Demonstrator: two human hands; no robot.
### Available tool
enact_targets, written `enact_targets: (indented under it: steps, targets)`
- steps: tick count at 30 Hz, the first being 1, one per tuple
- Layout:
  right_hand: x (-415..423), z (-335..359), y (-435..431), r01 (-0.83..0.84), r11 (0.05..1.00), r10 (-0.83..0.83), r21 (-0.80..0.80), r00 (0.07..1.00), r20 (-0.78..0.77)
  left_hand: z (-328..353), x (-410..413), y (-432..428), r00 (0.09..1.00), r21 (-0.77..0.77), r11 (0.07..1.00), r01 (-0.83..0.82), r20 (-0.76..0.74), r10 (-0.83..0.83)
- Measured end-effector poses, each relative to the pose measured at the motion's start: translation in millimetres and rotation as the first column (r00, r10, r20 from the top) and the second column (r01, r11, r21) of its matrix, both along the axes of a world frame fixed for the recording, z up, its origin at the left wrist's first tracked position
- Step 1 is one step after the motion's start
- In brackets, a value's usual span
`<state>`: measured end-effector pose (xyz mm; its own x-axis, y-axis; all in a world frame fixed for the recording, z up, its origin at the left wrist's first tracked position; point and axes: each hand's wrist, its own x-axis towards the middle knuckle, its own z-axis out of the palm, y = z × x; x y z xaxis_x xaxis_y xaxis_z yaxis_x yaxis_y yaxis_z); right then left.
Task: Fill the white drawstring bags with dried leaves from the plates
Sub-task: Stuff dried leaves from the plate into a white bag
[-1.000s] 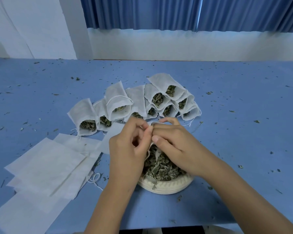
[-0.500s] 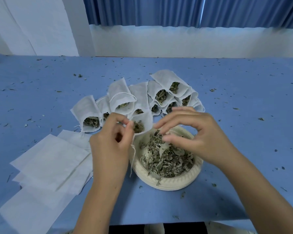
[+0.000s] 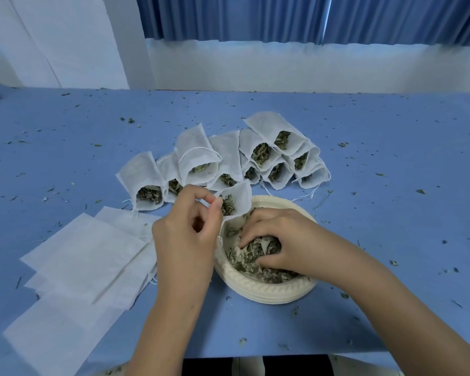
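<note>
Seen from the head, the left hand (image 3: 185,240) pinches the rim of a small white drawstring bag (image 3: 240,198) between thumb and fingers, at the far edge of the cream plate (image 3: 269,293) on the blue desk (image 3: 391,185). The bag's mouth is open, with green leaf bits (image 3: 227,206) inside. The right hand (image 3: 291,240) curls its fingers round a clump of dried leaves (image 3: 258,246) in the plate. Its fingertips are buried. The left hand hides the bag's bottom.
</note>
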<state>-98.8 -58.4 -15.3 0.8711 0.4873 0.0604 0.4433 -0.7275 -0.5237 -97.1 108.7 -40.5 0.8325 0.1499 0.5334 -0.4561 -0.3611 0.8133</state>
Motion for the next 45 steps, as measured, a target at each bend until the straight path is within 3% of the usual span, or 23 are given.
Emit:
enact_targets:
  steps: [4,8,12,15,21,25,29,31,33,36,38,41,45]
  targets:
    - [4,-2,1,0.029,0.999,-0.028,-0.015,0.993,0.114,-2,1,-4,1.0,0.027,1.0,0.009,-0.001,-0.009]
    - [-1,5,-11,0.09,0.957,-0.145,0.277,0.972,0.184,-6,1,-6,0.999,0.043,0.998,0.04,-0.037,-0.038]
    - [-7,11,-19,0.134,0.741,-0.275,0.658,0.954,0.115,-8,0,-10,0.997,0.065,0.996,0.066,-0.041,-0.064]
    - [-8,13,-14,0.132,0.604,-0.315,0.786,0.945,0.083,-9,1,-15,0.991,0.027,0.993,0.117,-0.063,-0.115]
    - [-1,2,-3,0.246,0.659,-0.371,0.71,0.928,0.022,-9,-1,-25,0.993,-0.041,0.993,0.114,-0.031,-0.115]
    - [-1,-4,0,0.287,0.767,-0.45,0.574,0.879,0.161,-11,-2,-29,0.995,-0.063,0.993,0.1,-0.013,-0.101]
    - [2,-3,1,0.171,0.939,-0.298,0.299,0.837,0.458,-10,-2,-35,0.996,-0.066,0.994,0.088,0.012,-0.087]
    - [3,-2,4,0.193,0.974,-0.228,0.121,0.83,0.508,-10,-2,-38,0.996,-0.037,0.996,0.082,0.027,-0.081]
    - [4,-1,5,0.173,0.984,-0.171,0.039,0.869,0.464,-11,-2,-39,0.997,-0.005,0.998,0.062,0.045,-0.062]
    - [1,3,-3,0.065,0.989,-0.094,0.134,0.97,0.224,-10,-1,-36,0.998,0.002,0.999,0.032,0.05,-0.032]
    - [-5,5,-13,0.073,0.975,-0.1,0.209,0.987,0.122,-10,-1,-34,0.998,0.014,1.0,0.016,0.062,-0.016]
    - [-10,3,-16,0.126,0.925,-0.173,0.359,0.979,0.104,-9,-1,-34,0.997,0.038,0.999,0.014,0.073,-0.017]
    - [-12,1,-9,0.162,0.743,-0.303,0.65,0.947,0.11,-9,-2,-35,0.995,0.096,0.995,0.009,0.094,-0.018]
